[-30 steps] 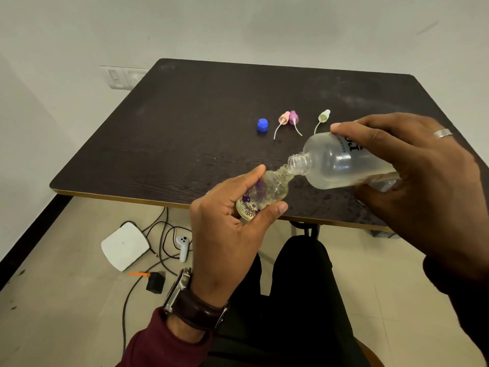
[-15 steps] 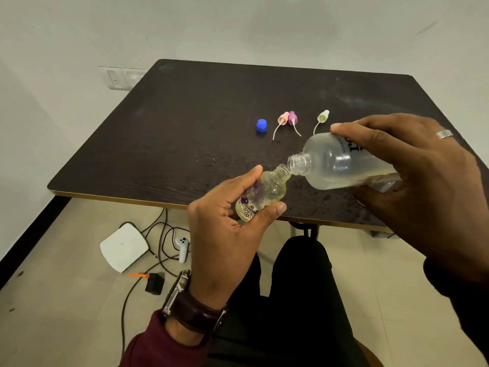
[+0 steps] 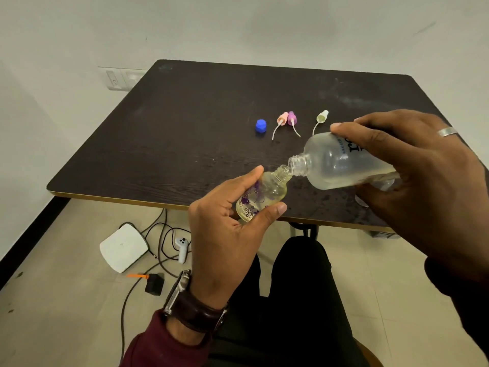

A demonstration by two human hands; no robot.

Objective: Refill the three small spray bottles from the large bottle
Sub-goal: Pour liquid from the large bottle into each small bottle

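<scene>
Over dark table, left hand grips small bottle, right hand large bottle.

A plain office-like room: bare white walls, a wall socket, a dark wood-grain surface, tiled floor with loose cables and a white box.

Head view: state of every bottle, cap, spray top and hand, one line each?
large bottle: uncapped, tipped, mouth at the small bottle's neck, gripped by right hand
small spray bottle: open, tilted, partly filled with yellowish liquid, gripped by left hand
blue cap: off, on the table
pink spray top: removed, lying on table
purple spray top: removed, lying beside the pink one
green spray top: removed, lying on table
</scene>
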